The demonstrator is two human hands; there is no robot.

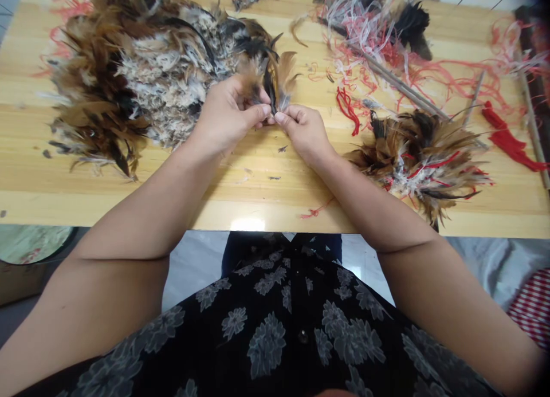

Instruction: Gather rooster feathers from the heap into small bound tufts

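Observation:
My left hand (232, 107) pinches a small bunch of feathers (270, 85), dark and brown, which points away from me over the table. Close against it, my right hand (303, 130) has thumb and finger pressed together at the quill ends, beside a light brown feather (286, 70). The fingertips of both hands almost meet. Just left of my left hand lies a big heap of brown, black and whitish feathers (167, 87). Nearer my right forearm rests a brown feather bundle (423, 162) with red ties at its pale base.
Pink and white plastic strands (361, 19) are spread at the back right, with a thin stick (399, 85) across them. Red yarn pieces (507, 136) lie at the right. Loose feather bits dot the wooden table (240, 196), whose front edge is near my body.

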